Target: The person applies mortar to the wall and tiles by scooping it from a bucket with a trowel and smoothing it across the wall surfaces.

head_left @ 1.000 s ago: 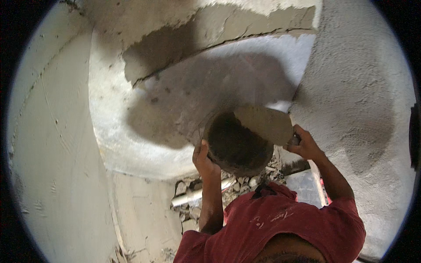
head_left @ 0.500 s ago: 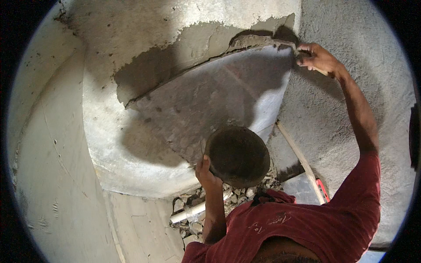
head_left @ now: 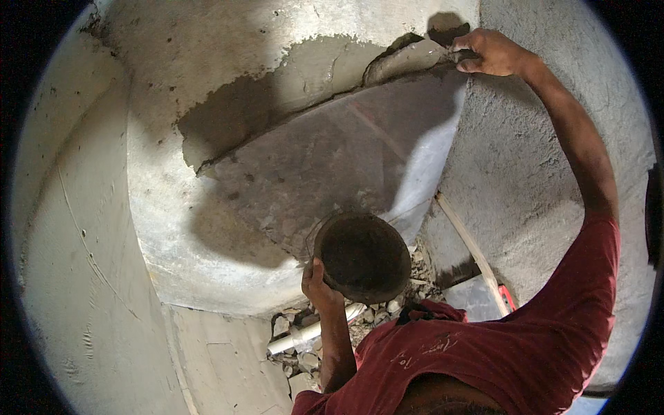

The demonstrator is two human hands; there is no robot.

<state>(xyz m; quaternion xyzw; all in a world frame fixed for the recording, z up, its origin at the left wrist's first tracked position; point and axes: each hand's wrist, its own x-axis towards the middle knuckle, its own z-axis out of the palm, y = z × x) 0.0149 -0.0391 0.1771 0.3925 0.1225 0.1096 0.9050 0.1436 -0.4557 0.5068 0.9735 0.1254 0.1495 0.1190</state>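
My left hand point(head_left: 321, 287) grips the side of a dark round bucket point(head_left: 361, 252) with dark grey contents, held low in front of my chest. Up at the top right, my right hand point(head_left: 494, 52) is closed on a trowel point(head_left: 408, 62), whose blade lies along the band of wet grey mortar point(head_left: 311, 72) on the pale wall, just above a dark uneven seam. Below that seam is a smooth grey curved surface point(head_left: 325, 145), partly in shadow.
Rough grey render point(head_left: 526, 173) covers the right wall; smooth plaster point(head_left: 83, 207) curves along the left. Below lie broken rubble point(head_left: 308, 360), a white pipe point(head_left: 290, 342), a slanted wooden batten point(head_left: 470, 242), a grey sheet point(head_left: 467, 294) and a small red object point(head_left: 505, 299).
My right hand has risen from the bucket to the upper seam with the trowel and moved a little higher in the last half second. The bucket in my left hand has dropped lower in view.
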